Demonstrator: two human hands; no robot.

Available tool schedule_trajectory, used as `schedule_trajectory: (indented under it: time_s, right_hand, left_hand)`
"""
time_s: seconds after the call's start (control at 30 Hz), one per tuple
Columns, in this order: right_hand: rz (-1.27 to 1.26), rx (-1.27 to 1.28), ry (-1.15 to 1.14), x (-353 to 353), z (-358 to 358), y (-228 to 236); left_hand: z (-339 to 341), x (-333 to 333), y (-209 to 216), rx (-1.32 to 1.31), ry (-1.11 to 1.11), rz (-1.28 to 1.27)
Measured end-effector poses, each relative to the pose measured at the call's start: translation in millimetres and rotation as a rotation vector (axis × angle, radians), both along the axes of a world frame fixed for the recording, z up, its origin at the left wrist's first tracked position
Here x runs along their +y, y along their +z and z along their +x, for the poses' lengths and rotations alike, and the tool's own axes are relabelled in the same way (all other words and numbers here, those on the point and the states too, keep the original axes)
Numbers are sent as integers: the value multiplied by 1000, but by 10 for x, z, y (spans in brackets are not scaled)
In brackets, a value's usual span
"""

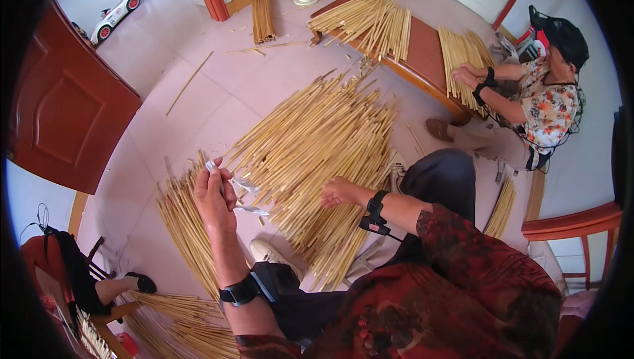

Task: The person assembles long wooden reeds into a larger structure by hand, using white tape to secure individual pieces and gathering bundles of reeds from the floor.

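My left hand is raised over the left side of the work area, thumb and fingers closed on a crumpled white strip. Loose ends of the strip trail to the right of the fingers. A large heap of thin yellow-brown sticks covers the floor in front of me. Above its right side is my right hand, with curled fingers pressed together; whatever is in them is too small to make out. Another bunch of sticks lies beside and below my left hand.
A low reddish-brown bench bears more sticks at the far right, where a person in a black cap handles some. Another seated person's leg shows at lower left. A brown door stands left; a toy car is far back.
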State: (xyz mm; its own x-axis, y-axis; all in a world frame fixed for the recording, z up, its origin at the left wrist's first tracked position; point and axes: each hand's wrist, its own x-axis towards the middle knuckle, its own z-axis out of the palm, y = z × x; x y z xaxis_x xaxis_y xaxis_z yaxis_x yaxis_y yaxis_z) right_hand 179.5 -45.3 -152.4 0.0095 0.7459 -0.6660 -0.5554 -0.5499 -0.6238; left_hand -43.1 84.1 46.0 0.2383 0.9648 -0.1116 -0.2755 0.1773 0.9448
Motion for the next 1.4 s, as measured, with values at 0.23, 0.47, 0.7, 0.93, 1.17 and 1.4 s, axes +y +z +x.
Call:
schedule_trajectory:
  time_s: [0.23,0.47,0.7,0.93,1.17,1.4]
  right_hand:
    - [93,-500,705,-98,57,773]
    - [550,-876,702,-48,174,1740]
    - [1017,-1026,519,71,212,1507]
    - [550,-549,467,270,520,1768]
    - [501,-392,12,283,1116,1842]
    - [423,-438,-222,130,1531,1954]
  left_hand:
    - [185,-176,62,207,-342,-34]
    - [407,-416,-85,330,-693,-17]
    - [602,-569,-207,271,-988,-88]
    - [602,-312,-220,71,-597,-236]
    - [564,-169,-311,124,-532,-239]
    - [501,-82,-382,305,-376,-188]
